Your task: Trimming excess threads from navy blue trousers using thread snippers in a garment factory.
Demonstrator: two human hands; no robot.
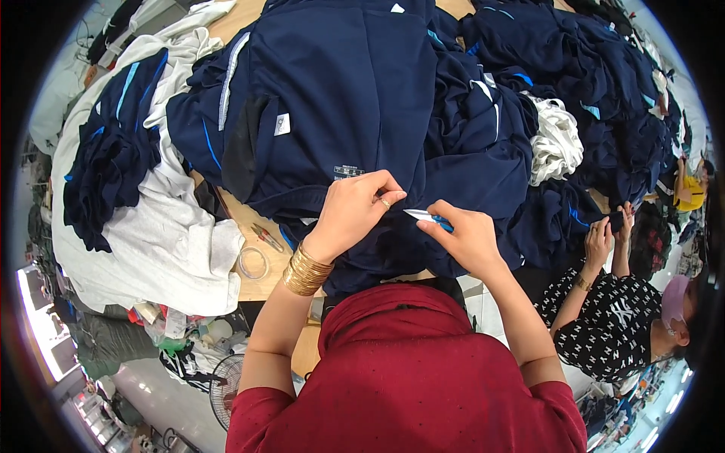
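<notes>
Maroon shirt (pixel 438 400) nearest; beyond, right hand (pixel 470 235) grips snips (pixel 423 216), pointing left toward left hand (pixel 361 202), closed in pinch over navy garment (pixel 340 83), pinched thing unclear.

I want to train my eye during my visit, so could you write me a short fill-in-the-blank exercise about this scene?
1. The person's right hand holds a bladed tool with a ____ handle.
2. The stack of gold bangles circles the person's ____ wrist.
3. The ruffled bundle to the right of the big dark-blue garment is ____.

Missing words: blue; left; white.
</notes>
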